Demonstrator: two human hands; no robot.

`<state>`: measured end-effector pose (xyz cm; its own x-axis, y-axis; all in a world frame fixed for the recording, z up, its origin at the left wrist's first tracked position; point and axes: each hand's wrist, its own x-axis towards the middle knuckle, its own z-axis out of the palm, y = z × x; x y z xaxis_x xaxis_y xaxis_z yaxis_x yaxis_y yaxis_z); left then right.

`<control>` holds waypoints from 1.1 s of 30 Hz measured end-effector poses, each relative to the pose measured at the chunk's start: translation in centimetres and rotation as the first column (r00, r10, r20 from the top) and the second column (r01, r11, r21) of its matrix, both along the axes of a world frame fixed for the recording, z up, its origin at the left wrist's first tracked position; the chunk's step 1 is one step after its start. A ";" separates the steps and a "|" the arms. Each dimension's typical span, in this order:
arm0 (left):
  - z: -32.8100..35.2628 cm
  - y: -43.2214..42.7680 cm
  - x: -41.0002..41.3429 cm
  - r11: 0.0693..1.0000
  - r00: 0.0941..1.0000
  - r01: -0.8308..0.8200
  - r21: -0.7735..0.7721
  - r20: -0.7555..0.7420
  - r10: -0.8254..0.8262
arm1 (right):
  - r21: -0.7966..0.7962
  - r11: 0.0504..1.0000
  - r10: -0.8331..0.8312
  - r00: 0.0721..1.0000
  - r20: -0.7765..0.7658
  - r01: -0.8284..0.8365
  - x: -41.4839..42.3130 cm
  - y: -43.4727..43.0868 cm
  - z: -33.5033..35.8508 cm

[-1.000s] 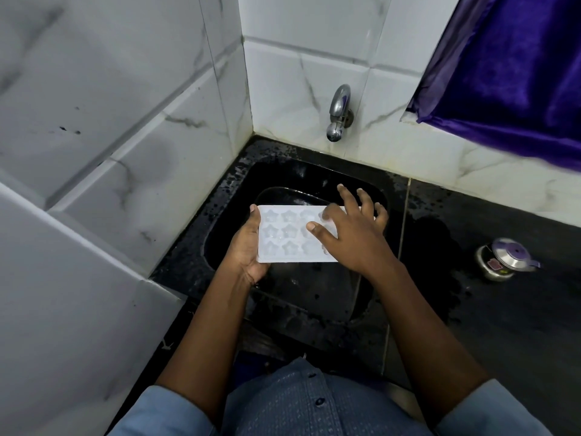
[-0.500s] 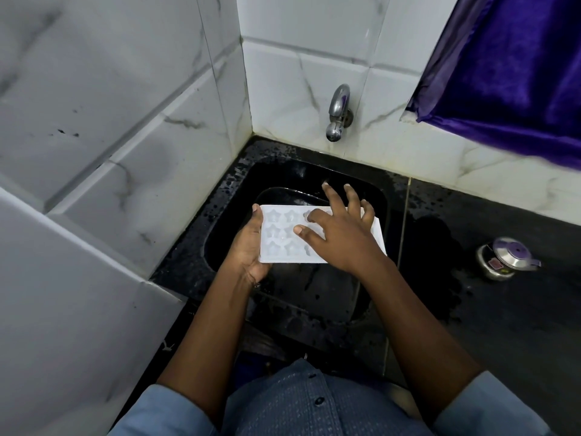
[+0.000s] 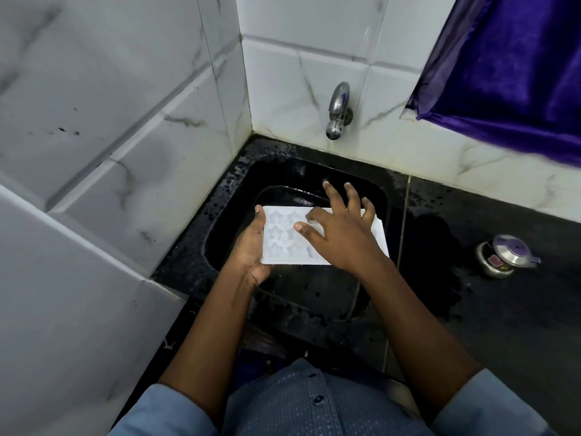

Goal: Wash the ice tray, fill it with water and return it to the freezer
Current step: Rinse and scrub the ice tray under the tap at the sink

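While the right hand's [image 3: 342, 237] fingers [image 3: 330, 191] fan out, straight and well apart, over the far side of the ice tray [image 3: 281, 247], its thumb lies across the star-shaped cavities and the index finger bends down so that its tip touches the tray's upper face. The palm covers the tray's middle and right part. The left hand [image 3: 251, 250] grips the tray's left short edge: its thumb runs up along that edge on top, and the other fingers are tucked beneath the tray, out of sight.

The ice tray is white and rectangular, held with its cavities facing up. Its long axis runs left to right across the view, with the right end sitting a little nearer the person than the left, so the tray is slightly skewed. It is held above the basin of the black sink [image 3: 226, 234], not resting on the bottom.

A chrome tap [image 3: 338, 111] juts from the white marble-patterned tiles [image 3: 125, 127] behind the sink, well apart from the tray, and no water shows at its spout. To the right, the black counter [image 3: 503, 325] is spotted with wet patches and carries a small steel pot [image 3: 503, 256] with a lid. A purple cloth [image 3: 509, 73] hangs at the upper right. Blue shirt sleeves [image 3: 163, 413] frame the bottom edge.
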<state>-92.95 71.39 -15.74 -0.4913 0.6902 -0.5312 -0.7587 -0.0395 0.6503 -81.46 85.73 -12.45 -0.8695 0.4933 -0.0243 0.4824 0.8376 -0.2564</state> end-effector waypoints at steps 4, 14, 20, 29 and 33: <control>-0.2 -0.2 0.0 1.000 1.000 0.001 0.003 -0.004 -0.001 | -0.020 1.000 0.022 1.000 0.011 -0.021 0.1 -0.4 0.0; -0.5 -0.4 0.0 1.000 1.000 0.003 0.030 -0.007 -0.002 | -0.053 0.998 0.032 0.999 -0.030 -0.033 0.0 -0.5 -0.1; -0.9 0.0 0.0 0.999 1.000 -0.008 0.031 0.011 0.008 | -0.040 0.994 0.097 0.988 -0.119 -0.102 -0.2 -0.9 0.0; -1.3 -0.1 0.0 0.998 0.999 -0.001 0.059 0.034 -0.001 | -0.017 0.996 0.090 0.996 0.010 -0.090 -1.4 -1.6 0.5; -1.4 -0.1 -0.1 0.998 0.999 0.000 0.059 0.041 -0.002 | -0.039 0.994 0.104 0.993 0.046 -0.102 -1.6 -1.9 0.5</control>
<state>-93.03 71.26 -17.10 -0.4694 0.7214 -0.5092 -0.7845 -0.0762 0.6154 -83.05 83.79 -11.96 -0.9131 0.3990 -0.0837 0.4063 0.8741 -0.2663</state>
